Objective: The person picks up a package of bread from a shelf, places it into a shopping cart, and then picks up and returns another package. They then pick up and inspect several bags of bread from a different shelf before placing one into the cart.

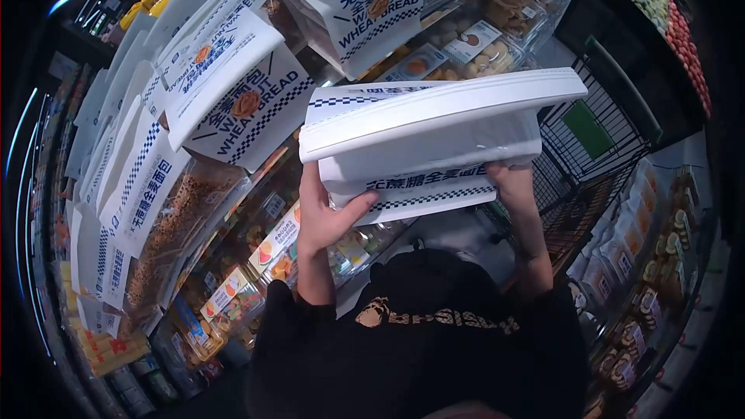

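Observation:
Between my two hands is a white paper bread bag (434,136) with blue lettering and checkered bands, held up in front of my chest. My left hand (330,209) grips its lower left side, thumb lying across the front. At the lower right corner, my right hand (514,186) is closed on the same bag, with most of its fingers hidden behind or beneath it. The bag's folded top faces up toward me. Close by on the left stand similar walnut wheat bread bags (244,105), and another bread bag (365,12) sits farther back.
Clear boxes of snacks (275,244) fill the lower shelf at left. A shopping cart (590,140) with a green panel stands to the right. More packaged baked goods (640,326) line the right-hand shelf. Produce (644,0) is piled at the back right.

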Tool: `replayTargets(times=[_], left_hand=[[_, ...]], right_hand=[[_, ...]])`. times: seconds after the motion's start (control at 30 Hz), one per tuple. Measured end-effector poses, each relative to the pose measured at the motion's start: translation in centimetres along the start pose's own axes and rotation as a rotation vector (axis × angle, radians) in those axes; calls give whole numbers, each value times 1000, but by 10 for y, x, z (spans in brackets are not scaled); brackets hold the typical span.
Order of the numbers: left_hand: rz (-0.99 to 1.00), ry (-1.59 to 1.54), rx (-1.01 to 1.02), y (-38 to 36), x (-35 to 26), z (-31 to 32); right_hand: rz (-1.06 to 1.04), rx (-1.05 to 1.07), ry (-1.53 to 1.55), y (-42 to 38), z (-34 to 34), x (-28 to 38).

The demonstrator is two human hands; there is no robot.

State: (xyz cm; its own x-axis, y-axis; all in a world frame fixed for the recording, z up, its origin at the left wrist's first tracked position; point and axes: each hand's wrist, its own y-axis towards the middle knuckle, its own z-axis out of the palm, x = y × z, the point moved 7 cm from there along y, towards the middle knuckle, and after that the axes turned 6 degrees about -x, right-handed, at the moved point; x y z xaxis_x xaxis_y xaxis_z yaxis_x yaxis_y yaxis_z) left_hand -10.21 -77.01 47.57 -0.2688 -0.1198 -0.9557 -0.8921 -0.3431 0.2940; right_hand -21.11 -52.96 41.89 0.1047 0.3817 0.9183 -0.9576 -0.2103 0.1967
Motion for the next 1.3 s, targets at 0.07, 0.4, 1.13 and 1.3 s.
replayTargets(times=[0.07,0.4,1.13,1.3], left_hand=[[-40,-20,39,9,1,21],[178,256,202,102,5,134],[452,573,-509,183,-17,157],[454,538,-611,168,-2,152]], right_hand=[[-37,-31,-6,6,-14,2],[-137,-166,-29,91,-108,19],[-325,125,-121,275,-42,42],[-229,174,-195,277,-28,33]])
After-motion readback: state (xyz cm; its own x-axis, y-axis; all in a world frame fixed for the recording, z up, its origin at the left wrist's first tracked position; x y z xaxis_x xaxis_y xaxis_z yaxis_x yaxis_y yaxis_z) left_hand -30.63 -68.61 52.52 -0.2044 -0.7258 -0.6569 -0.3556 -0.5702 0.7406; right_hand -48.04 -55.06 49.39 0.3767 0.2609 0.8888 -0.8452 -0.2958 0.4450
